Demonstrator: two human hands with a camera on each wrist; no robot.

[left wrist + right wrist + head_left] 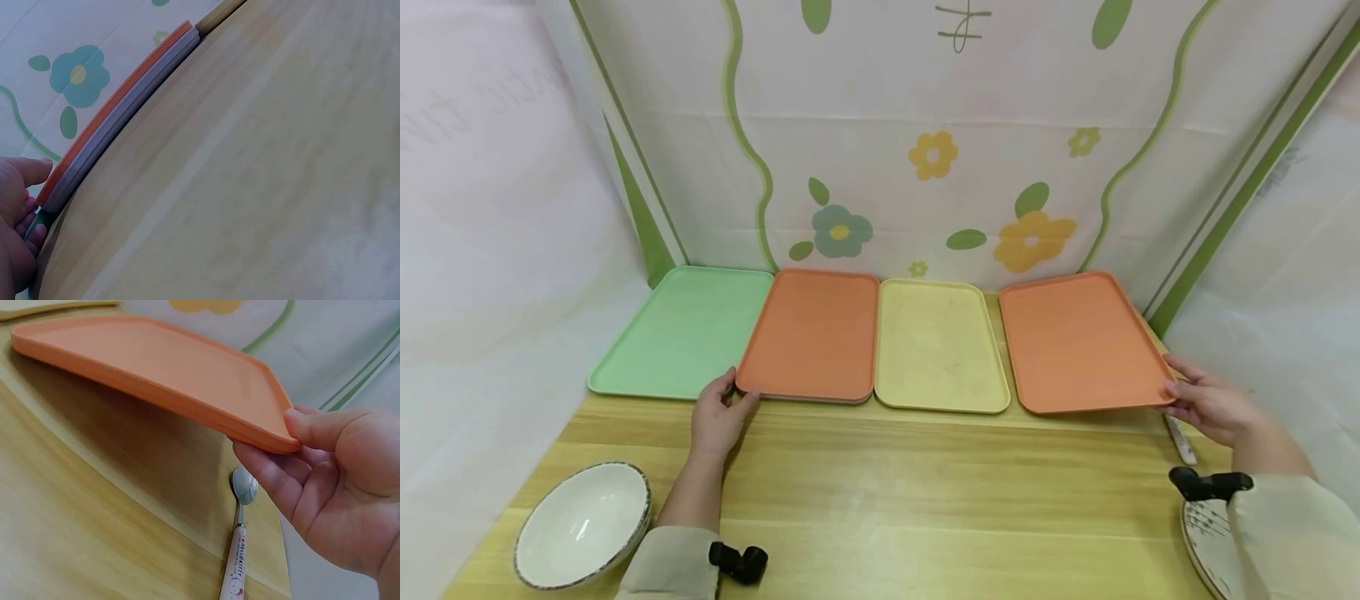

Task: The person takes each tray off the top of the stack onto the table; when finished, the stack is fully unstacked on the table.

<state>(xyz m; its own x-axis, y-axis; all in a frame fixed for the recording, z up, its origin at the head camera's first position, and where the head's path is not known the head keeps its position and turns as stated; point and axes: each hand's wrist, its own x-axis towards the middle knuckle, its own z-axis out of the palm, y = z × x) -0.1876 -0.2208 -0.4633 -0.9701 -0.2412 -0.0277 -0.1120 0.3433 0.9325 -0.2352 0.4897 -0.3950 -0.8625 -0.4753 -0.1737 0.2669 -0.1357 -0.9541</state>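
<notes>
On the right, an orange tray [1082, 342] is tilted, its near right corner raised off the table. My right hand [1213, 404] pinches that corner, thumb on the rim and fingers beneath, as the right wrist view shows. Left of centre, another orange tray [812, 333] lies on top of a grey tray [128, 109]. At the near left corner of this stack is my left hand [718, 417], its thumb at the orange rim and its curled fingers lower down, by the edge of a green tray [681, 333]. The spoon [237, 550] lies below the raised corner.
A yellow tray [936, 346] lies between the two orange ones. A white bowl [583, 525] stands at the front left. Patterned plates [1210, 542] are at the front right, partly behind my sleeve. A flowered cloth [880, 108] hangs behind the trays.
</notes>
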